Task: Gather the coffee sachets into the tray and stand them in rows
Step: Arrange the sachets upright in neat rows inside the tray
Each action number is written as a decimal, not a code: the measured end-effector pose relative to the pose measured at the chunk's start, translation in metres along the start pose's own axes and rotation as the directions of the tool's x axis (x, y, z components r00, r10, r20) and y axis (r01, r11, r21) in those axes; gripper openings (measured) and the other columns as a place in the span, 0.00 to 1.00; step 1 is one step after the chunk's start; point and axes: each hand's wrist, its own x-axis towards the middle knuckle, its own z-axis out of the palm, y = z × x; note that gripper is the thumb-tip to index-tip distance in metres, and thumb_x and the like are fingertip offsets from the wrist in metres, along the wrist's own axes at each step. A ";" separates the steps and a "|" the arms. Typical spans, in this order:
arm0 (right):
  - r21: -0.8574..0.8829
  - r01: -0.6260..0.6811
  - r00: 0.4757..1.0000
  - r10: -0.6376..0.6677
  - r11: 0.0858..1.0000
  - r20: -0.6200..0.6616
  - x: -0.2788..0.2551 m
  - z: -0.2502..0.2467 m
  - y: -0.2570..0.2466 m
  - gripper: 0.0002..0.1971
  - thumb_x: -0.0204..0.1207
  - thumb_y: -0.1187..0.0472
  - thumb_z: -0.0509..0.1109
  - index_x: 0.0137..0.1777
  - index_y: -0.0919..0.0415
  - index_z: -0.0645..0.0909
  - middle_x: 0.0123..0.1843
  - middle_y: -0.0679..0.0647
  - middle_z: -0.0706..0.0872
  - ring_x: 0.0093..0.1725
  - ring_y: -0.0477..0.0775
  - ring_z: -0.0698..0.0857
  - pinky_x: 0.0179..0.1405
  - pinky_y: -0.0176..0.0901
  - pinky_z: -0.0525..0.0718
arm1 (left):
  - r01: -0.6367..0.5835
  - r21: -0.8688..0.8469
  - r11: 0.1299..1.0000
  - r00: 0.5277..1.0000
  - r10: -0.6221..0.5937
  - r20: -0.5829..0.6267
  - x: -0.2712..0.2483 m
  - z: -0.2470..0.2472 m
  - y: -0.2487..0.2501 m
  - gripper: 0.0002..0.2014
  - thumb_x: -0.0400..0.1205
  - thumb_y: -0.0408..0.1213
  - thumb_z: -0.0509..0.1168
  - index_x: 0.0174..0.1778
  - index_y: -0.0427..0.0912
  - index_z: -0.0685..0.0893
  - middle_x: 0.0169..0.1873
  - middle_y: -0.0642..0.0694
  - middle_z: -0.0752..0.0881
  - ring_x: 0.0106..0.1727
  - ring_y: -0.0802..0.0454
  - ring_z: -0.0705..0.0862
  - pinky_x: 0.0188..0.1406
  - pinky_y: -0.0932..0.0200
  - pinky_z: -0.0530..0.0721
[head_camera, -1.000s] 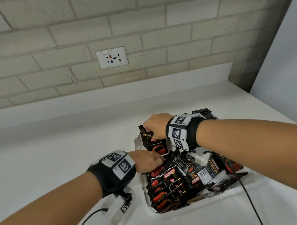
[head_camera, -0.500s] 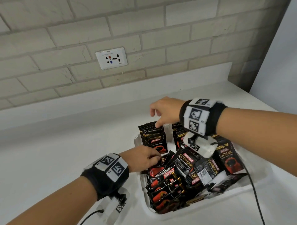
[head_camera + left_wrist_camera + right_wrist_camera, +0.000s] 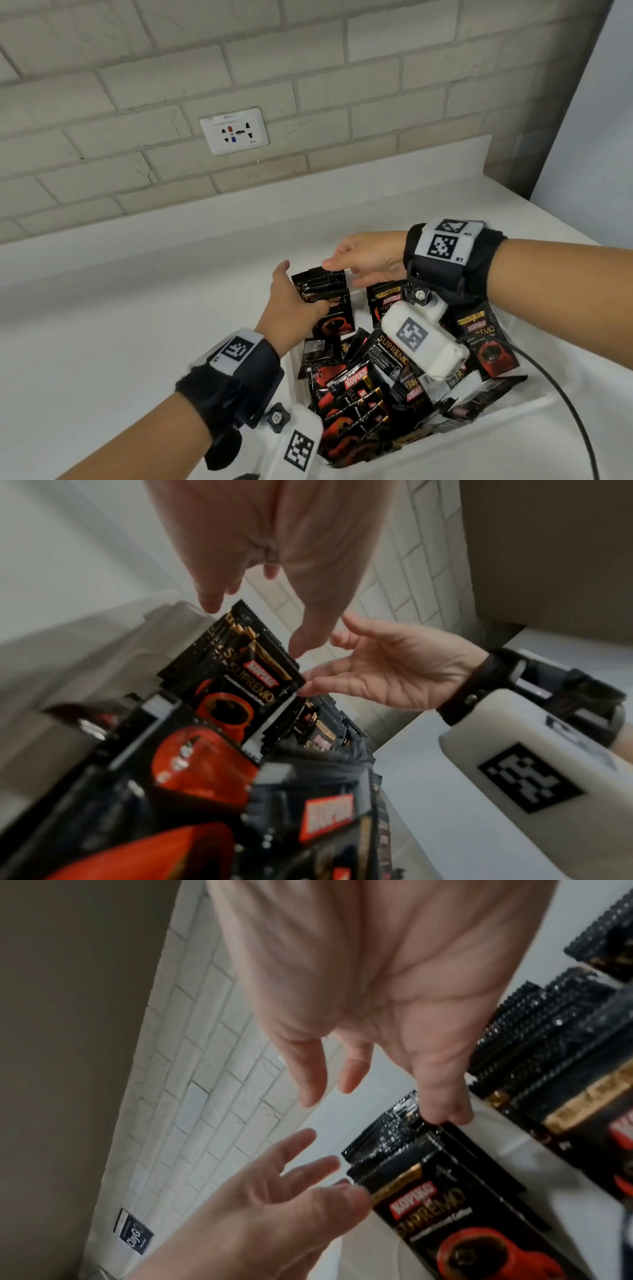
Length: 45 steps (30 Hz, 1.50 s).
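Coffee sachets: we see black and red packets marked KOPIKO SUPREMO, all of them inside the white tray (image 3: 534,428) on the white counter (image 3: 102,335).
Standing stack: at the tray's far left corner a stack of sachets (image 3: 322,291) stands upright, crimped tops up, its front packet showing a red cup.
Second row: just to the right of that stack, another standing row (image 3: 385,301) is partly hidden behind the right wrist camera.
Loose pile: nearer to us the loose sachets (image 3: 363,394) lie jumbled, overlapping at all angles, some face up and some tilted.
Left hand: our left hand (image 3: 291,308) sits at the left side of the standing stack, fingers straight and spread past its far edge, thumb lying against the front packet; it is released, not gripping.
Right hand: our right hand (image 3: 366,257) hovers over the stack's top right corner, fingers extended and relaxed; in the right wrist view the thumb tip touches the crimped top edge. It grasps nothing.
Between the hands: the stack stands between both open palms.
Wall: pale brick behind the counter, with a white socket plate (image 3: 234,131).
Cable: a black cable (image 3: 561,394) runs from the right wrist camera across the tray's right side.
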 end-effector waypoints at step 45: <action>-0.812 0.164 0.985 -0.052 0.560 0.163 -0.069 -0.015 0.075 0.31 0.77 0.60 0.68 0.78 0.49 0.59 0.69 0.50 0.74 0.66 0.48 0.72 0.66 0.44 0.73 | -0.456 0.490 0.743 0.889 0.355 0.288 -0.044 -0.024 0.000 0.29 0.74 0.59 0.64 0.69 0.70 0.59 0.62 0.68 0.65 0.63 0.70 0.63 0.68 0.69 0.68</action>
